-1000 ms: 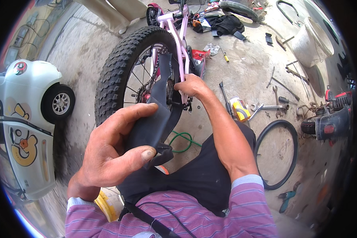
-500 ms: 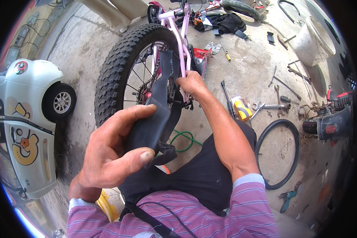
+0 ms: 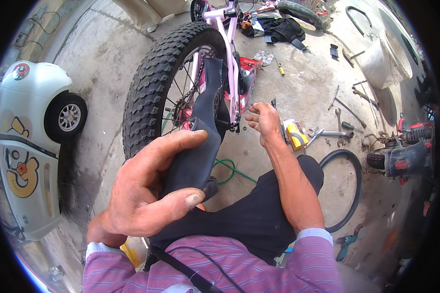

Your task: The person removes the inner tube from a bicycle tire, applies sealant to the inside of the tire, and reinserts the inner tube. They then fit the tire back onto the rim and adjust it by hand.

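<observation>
My left hand (image 3: 149,188) grips a flat, deflated black inner tube (image 3: 193,158) between thumb and fingers, close to my body. The tube stretches away from me along the side of a bicycle wheel with a fat knobby tyre (image 3: 149,93). Its far end lies against the spokes and the pink bicycle frame (image 3: 232,63). To the right of the frame, my right hand (image 3: 265,122) hangs in the air with its fingers apart and nothing in them. Part of the tube is hidden behind my left hand.
At left stands a white toy car (image 3: 34,146). Right of my knee lie a yellow-and-white box (image 3: 296,134), wrenches (image 3: 332,133) and a round black tube (image 3: 359,190). A white bucket (image 3: 386,58) is at far right. A green cord (image 3: 232,168) lies below the wheel.
My right hand has let go of the pink frame and moved right, its fingers spreading. My left hand still holds the tube. The view has shifted slightly.
</observation>
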Demonstrator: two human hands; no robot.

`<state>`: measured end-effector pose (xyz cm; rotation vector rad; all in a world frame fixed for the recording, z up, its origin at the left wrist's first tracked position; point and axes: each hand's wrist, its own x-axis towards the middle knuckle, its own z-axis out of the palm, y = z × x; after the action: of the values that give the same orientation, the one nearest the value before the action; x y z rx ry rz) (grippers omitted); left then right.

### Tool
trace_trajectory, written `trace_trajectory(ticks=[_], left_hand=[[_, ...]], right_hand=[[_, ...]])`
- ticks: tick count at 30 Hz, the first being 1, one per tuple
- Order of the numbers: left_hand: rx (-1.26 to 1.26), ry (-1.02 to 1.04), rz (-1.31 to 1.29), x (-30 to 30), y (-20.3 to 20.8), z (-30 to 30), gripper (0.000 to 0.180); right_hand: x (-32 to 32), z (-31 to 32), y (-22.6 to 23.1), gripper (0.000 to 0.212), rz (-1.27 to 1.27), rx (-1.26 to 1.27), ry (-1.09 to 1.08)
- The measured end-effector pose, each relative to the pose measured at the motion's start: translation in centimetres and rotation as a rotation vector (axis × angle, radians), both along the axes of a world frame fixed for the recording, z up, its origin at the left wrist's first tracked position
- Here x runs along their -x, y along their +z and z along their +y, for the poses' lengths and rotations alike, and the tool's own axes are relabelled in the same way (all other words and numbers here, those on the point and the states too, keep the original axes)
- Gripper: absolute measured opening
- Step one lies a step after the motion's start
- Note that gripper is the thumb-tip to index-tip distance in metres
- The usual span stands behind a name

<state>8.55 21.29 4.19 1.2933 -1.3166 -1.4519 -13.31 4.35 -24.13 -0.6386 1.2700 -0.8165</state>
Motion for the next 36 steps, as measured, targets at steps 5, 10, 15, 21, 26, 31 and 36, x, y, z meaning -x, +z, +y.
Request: trace_trajectory(ticks=[5,10,15,21,26,31,36], left_hand=[[0.045,-0.006,0.02,0.3,0.0,-0.2,0.074],[-0.013,0.049,0.023,0.6,0.2,-0.1,0.073],[-0.056,0.124,0.02,1.1,0.4,-0.1,0.076],[-0.061,0.186,0.0,1.5,0.0,0.2,0.078],[-0.045,0.173,-0.013,1.7,0.1,0.1,0.078],[0.04,0.144,-0.008,1.8,-0.5,0.4,0.073],[0.091,0.036,-0.17,2.2,-1.8,0.7,0.066]], right_hand=[[-3.2,6.9,-3.5,0.036,-0.003,-0.129,-0.013],[-4.5,8.6,-5.4,0.041,-0.148,-0.334,-0.04],[-7.2,11.1,-5.7,0.05,-0.436,-0.281,-0.065],[-7.9,10.0,-5.7,0.037,-0.035,-0.166,0.069],[-9.8,10.3,-7.8,0.04,-0.227,-0.285,0.28],[-9.4,9.3,-8.9,0.047,-0.008,-0.33,0.144],[-9.9,8.9,-10.8,0.058,0.234,-0.275,0.027]])
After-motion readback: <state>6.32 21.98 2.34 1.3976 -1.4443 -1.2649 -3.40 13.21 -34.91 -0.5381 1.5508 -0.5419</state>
